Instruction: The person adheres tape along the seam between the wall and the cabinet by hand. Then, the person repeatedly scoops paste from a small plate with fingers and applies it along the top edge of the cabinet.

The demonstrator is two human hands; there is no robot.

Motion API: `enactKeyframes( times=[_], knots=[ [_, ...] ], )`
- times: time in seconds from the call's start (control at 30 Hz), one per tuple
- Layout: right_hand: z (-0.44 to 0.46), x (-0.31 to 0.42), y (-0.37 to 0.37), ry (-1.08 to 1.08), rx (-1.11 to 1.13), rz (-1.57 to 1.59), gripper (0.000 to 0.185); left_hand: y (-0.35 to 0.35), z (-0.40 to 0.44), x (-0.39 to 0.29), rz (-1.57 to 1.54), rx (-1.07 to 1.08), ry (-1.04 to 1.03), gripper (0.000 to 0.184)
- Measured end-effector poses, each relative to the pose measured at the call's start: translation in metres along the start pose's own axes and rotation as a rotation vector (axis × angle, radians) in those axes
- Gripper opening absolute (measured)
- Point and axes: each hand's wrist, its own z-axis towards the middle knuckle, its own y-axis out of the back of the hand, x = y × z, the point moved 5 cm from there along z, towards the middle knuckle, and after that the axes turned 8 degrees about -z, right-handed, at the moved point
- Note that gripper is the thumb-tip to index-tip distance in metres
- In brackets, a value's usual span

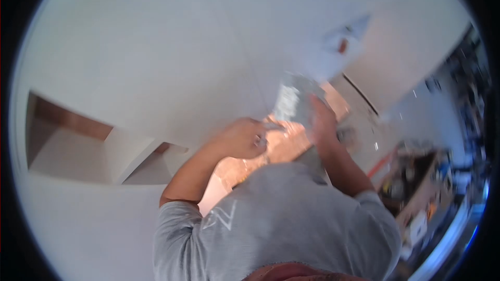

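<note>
Smeared white paste covers part of a wide grey putty knife (301, 99), held up in front of me near the wall. My right hand (323, 119) is closed around its lower right side. To the left of it, my left hand (244, 138) is closed, fingers curled in. A narrow grey tool (274, 124) juts from those fingers toward the wide blade; motion blur hides its exact shape. The two hands are apart, both in front of my chest. A smooth off-white wall (156, 62) fills the view beyond them.
Recessed niches (70, 140) open in the wall at left. Below my hands lies a sunlit tan tiled floor (289, 143). At right stands a wooden box (416, 184) of mixed items, with more clutter behind. A small reddish object (342, 46) shows on a bluish patch above.
</note>
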Motion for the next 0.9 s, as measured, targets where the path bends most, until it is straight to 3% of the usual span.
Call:
enactKeyframes(
  times=[0.03,0.07,0.1,0.2,0.23,0.27,0.3,0.4,0.47,0.57,0.67,0.77,0.9],
  knots=[
    [0.008,-0.007,0.006,-0.002,0.055,0.027,0.038,0.005,-0.006,-0.004,-0.046,0.014,-0.052,0.057],
    [0.010,-0.002,0.001,0.038,0.054,0.014,0.042,0.015,-0.014,-0.006,-0.155,0.074,0.054,0.056],
    [0.016,-0.004,0.001,0.004,0.102,0.057,0.044,0.036,-0.028,-0.017,-0.293,-0.013,-0.086,0.051],
    [0.032,-0.004,0.001,0.063,0.247,0.016,0.047,0.138,-0.107,-0.074,-0.236,-0.452,-0.511,0.049],
    [0.041,-0.009,0.007,0.102,0.285,-0.072,0.050,0.172,-0.146,-0.086,-0.341,-0.657,-0.515,0.056],
    [0.039,-0.004,0.004,-0.014,0.267,-0.011,0.051,0.205,-0.182,-0.118,-0.235,-0.905,-0.562,0.065],
    [0.042,-0.006,0.006,0.048,0.300,-0.147,0.050,0.240,-0.217,-0.145,-0.050,-1.065,-0.659,0.073],
    [0.053,0.001,0.009,0.122,0.341,-0.280,0.049,0.344,-0.311,-0.211,0.024,-1.151,-0.746,0.066],
    [0.048,-0.007,0.002,-0.009,0.361,-0.056,0.048,0.389,-0.374,-0.238,0.067,-1.452,-0.638,0.062],
    [0.042,-0.001,-0.006,-0.007,0.476,-0.030,0.043,0.433,-0.427,-0.271,0.058,-1.561,-0.592,0.057],
    [0.046,-0.002,-0.007,0.002,0.520,-0.053,0.044,0.441,-0.431,-0.294,0.019,-1.679,-0.565,0.042],
    [0.043,-0.002,-0.010,-0.053,0.508,0.011,0.044,0.463,-0.448,-0.301,0.033,-1.735,-0.387,0.021],
    [0.061,-0.020,0.002,-0.028,0.447,-0.075,0.043,0.469,-0.448,-0.298,-0.012,-1.721,-0.457,0.002]
  ],
)
